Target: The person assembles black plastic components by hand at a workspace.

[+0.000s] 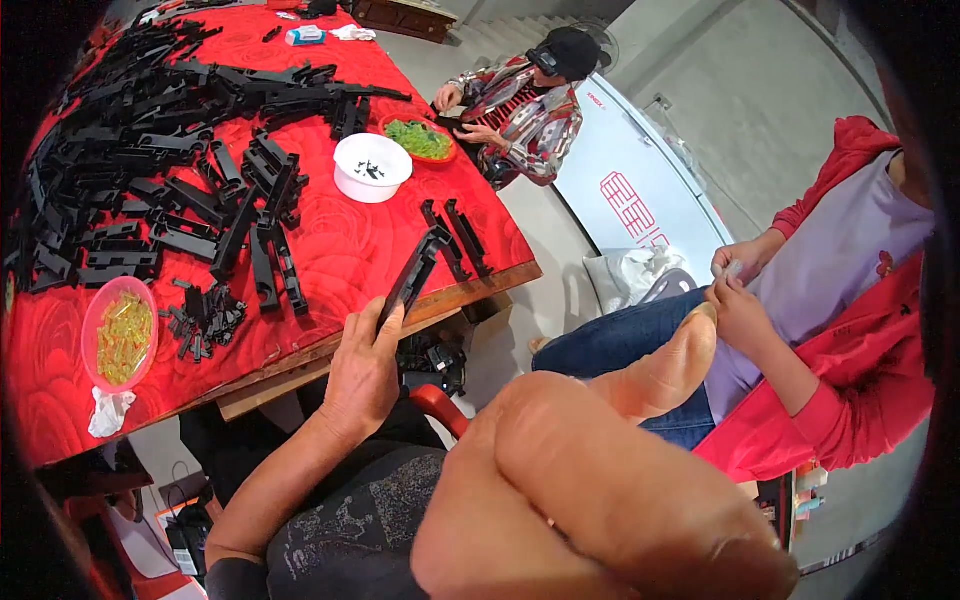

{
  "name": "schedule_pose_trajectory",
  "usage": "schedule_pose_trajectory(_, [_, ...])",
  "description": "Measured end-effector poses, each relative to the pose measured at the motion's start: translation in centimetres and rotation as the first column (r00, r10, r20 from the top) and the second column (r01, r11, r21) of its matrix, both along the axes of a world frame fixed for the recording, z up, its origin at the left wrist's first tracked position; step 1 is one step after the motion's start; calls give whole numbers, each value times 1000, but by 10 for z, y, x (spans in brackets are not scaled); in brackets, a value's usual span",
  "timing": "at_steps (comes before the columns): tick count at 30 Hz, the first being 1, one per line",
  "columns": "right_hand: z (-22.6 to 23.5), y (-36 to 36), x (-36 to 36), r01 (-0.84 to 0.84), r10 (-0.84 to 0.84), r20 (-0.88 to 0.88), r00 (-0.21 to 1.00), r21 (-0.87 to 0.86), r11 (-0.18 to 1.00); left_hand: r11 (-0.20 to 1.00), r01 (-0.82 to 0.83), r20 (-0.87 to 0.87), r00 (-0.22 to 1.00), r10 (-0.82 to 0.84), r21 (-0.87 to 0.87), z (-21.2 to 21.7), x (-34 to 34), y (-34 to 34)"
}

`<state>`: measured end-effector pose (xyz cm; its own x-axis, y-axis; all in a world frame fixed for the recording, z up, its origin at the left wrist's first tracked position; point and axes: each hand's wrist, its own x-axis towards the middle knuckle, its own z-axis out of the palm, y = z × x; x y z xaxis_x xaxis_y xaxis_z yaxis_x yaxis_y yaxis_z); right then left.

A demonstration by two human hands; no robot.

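Note:
My left hand (pixel 362 385) is closed around one end of a long, slotted black plastic part (pixel 416 272), tilted upward just off the front edge of the table (pixel 300 352). Two similar black strips (pixel 458 240) lie on the tabletop beyond it. Very close to the camera, my right hand (pixel 600 470) looms large. Its fingers are curled in and the thumb sticks out to the upper right. I see nothing in it, though the inside of the curl is partly hidden.
Black plastic parts (pixel 170 190) heap the red-covered table's left side. Nearer are small black pieces (pixel 208 318) and a pink bowl (pixel 88 335) of yellowish pieces. A white tub (pixel 372 178) and a red bowl (pixel 440 160) with green pieces stand farther back. One person (pixel 530 110) works across; another (pixel 800 330) sits right.

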<state>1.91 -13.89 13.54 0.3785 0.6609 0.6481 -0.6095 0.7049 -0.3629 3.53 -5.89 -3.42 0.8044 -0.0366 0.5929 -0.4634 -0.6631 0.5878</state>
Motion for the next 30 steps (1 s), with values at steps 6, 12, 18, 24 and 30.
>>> schedule_pose_trajectory(6, [-1, 2, 0, 18, -18, 13, 1000, -12, 1000, 1000, 0, 18, 1000, 0, -15, 0, -3, 1])
schedule_pose_trajectory(12, [3, 1, 3, 26, -26, 32, 999, -16, 1000, 1000, -8, 25, 1000, 9, -3, 3, -2, 0])
schedule_pose_trajectory(18, [-1, -3, 1, 64, -64, 26, 998, -7, 998, 1000, 3, 32, 999, -4, 24, 1, -1, 2])
schedule_pose_trajectory(24, [-9, -8, 2, 95, -95, 7, 995, -19, 995, 1000, -6, 56, 998, 4, 23, -6, 3, 4])
schedule_pose_trajectory(30, [34, 28, -4, 139, -139, -15, 990, -30, 990, 990, 70, -83, 993, -81, -122, 12, -5, 9])
